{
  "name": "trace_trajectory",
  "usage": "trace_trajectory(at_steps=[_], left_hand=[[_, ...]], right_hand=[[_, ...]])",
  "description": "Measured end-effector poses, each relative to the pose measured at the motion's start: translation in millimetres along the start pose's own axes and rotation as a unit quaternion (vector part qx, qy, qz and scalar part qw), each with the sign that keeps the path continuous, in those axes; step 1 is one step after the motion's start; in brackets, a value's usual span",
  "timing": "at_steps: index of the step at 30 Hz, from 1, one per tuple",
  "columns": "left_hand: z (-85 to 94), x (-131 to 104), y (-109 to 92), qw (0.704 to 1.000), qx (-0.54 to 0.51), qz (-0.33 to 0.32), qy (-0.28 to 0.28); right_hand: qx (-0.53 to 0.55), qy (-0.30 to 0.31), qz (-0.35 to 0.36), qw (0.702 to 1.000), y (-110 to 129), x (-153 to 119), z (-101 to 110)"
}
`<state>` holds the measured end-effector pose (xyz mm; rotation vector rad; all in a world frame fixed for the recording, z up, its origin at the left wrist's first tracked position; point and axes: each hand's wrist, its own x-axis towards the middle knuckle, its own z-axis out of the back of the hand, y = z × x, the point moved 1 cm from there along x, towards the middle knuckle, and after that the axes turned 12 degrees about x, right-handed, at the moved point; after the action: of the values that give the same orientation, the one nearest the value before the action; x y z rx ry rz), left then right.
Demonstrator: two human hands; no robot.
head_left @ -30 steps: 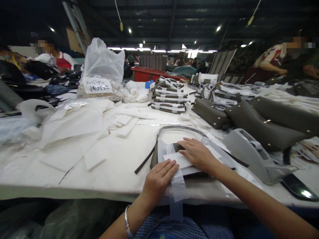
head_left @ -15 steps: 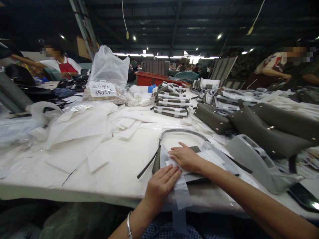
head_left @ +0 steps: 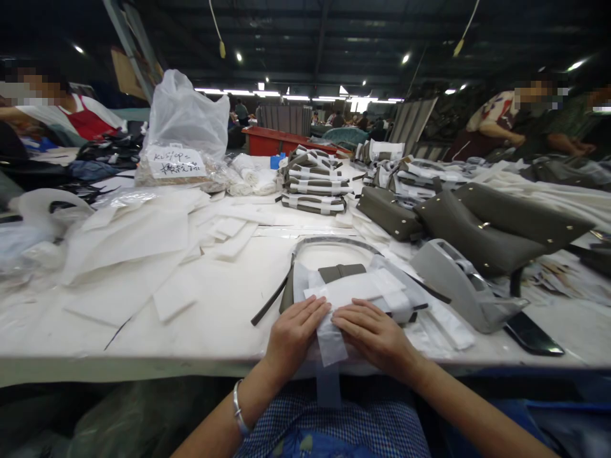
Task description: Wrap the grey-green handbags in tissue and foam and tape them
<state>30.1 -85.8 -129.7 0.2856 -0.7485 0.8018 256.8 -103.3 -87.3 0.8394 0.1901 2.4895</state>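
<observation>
A dark olive handbag [head_left: 341, 271] lies before me at the table's front edge, its strap [head_left: 338, 240] looped away from me. White foam paper [head_left: 363, 287] covers much of it. My left hand [head_left: 298, 331] rests on the near left part of this wrapping, fingers stretched out together. Beside it my right hand [head_left: 377, 334] lies flat with its fingers extended, pressing the near edge. Between the hands a translucent plastic strip [head_left: 333, 346] hangs over the table edge. Neither palm is visible.
A grey tape dispenser [head_left: 458, 280] and a black phone [head_left: 534, 334] are at right. Olive bags [head_left: 482, 235] and wrapped bundles [head_left: 315, 184] stand behind. White foam sheets [head_left: 128, 242] spread at left, before a plastic sack [head_left: 186, 121]. People work further back.
My right hand has drawn back toward me, from the top of the wrapping to its near edge. More white foam paper shows. The camera view has shifted slightly.
</observation>
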Motion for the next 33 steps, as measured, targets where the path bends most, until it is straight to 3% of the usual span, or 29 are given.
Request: trace_trajectory(at_steps=[3, 9, 17, 19, 22, 26, 30, 33], left_hand=[[-1.0, 0, 0, 1.000, -0.001, -0.001, 0.001], [3.2, 3, 2, 1.000, -0.019, -0.002, 0.014], [45.4, 21, 9, 0.973, -0.152, 0.002, 0.173], [41.8, 21, 10, 0.980, -0.123, -0.006, 0.153], [26.2, 16, 8, 0.995, -0.062, -0.016, 0.078], [12.6, 8, 5, 0.998, -0.044, -0.029, 0.037], [14.3, 8, 4, 0.998, -0.037, -0.035, 0.028], [14.6, 9, 4, 0.998, -0.034, -0.037, 0.026]], right_hand=[[-0.023, -0.071, 0.003, 0.997, -2, 7, -12], [-0.003, -0.100, 0.027, 0.995, -6, 12, -21], [0.031, -0.121, 0.050, 0.991, -7, 5, -26], [0.029, -0.129, 0.059, 0.989, -7, 7, -26], [0.024, -0.134, 0.064, 0.989, -6, 9, -23], [0.014, -0.096, 0.062, 0.993, -1, -4, -15], [-0.034, 0.001, 0.076, 0.997, 15, -36, -15], [-0.076, 0.079, 0.104, 0.989, 26, -49, -28]])
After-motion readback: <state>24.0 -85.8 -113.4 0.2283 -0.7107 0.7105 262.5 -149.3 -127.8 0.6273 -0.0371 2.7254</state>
